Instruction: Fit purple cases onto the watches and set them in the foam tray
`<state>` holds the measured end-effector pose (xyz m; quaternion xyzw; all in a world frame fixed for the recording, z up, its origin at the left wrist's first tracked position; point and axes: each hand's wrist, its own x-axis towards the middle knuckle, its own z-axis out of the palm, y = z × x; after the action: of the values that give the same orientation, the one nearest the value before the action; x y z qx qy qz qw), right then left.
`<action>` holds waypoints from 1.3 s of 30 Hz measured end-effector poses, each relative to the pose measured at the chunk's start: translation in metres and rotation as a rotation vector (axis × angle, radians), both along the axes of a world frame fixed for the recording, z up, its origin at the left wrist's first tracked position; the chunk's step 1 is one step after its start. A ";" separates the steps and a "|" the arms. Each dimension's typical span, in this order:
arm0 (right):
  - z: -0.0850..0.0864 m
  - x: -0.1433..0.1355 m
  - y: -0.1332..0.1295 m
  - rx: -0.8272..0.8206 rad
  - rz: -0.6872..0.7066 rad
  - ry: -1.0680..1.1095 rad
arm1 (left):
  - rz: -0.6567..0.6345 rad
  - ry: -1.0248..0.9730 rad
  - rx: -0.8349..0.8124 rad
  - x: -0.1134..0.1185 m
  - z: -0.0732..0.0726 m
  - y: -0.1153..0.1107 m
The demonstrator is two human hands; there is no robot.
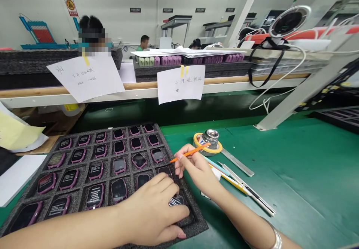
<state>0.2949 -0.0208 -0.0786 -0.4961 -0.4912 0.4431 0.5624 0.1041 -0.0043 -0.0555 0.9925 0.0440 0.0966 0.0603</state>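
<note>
A black foam tray [200,219] holds rows of smartwatches with purple cases, several with lit screens showing white text. My left hand [153,208] lies low over the tray's front right part, its fingers bent and spread. Between those fingers shows the screen of one smartwatch [176,200]; the rest of that watch is covered. My right hand [199,170], at the tray's right edge, is closed on an orange pen-like stick [193,151]. The stick's dark, narrow tip points left toward the watches, and it touches none that I can make out.
Right of the tray, a metal-topped bottle [211,138] stands by a yellow tape roll [196,140]. A steel ruler [238,163] and several thin tools [252,194] lie on the green mat [300,174]. Ahead runs a shelf edge [140,92] with hanging paper notes [181,88].
</note>
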 end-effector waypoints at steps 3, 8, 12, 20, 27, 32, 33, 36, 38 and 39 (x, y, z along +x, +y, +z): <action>0.002 0.004 -0.008 0.055 -0.063 0.031 | 0.083 0.008 -0.096 -0.003 0.002 0.000; -0.007 -0.001 -0.031 0.046 -0.034 0.040 | 0.113 -0.128 -0.244 -0.013 -0.009 0.001; -0.017 -0.007 -0.044 -0.004 0.022 0.057 | 0.113 -0.230 -0.233 -0.017 -0.017 0.000; -0.021 -0.014 -0.053 -0.029 0.122 -0.017 | 0.124 -0.271 -0.212 -0.017 -0.017 -0.002; -0.018 -0.013 -0.054 -0.024 0.137 -0.104 | 0.214 -0.205 -0.358 -0.017 -0.015 -0.003; -0.019 -0.012 -0.055 -0.022 0.153 -0.140 | 0.229 -0.178 -0.371 -0.016 -0.014 -0.003; -0.020 -0.012 -0.054 -0.020 0.156 -0.147 | 0.235 -0.177 -0.369 -0.015 -0.013 -0.003; -0.020 -0.011 -0.054 -0.017 0.160 -0.162 | 0.246 -0.189 -0.336 -0.017 -0.009 -0.004; -0.019 -0.011 -0.053 -0.020 0.163 -0.164 | 0.240 -0.164 -0.287 -0.021 -0.007 -0.006; -0.019 -0.011 -0.053 -0.022 0.165 -0.164 | 0.239 -0.141 -0.257 -0.024 -0.006 -0.008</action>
<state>0.2840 -0.0736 -0.0974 -0.4946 -0.5700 0.4510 0.4766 0.0799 -0.0123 -0.0617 0.9551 0.1694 0.1660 0.1778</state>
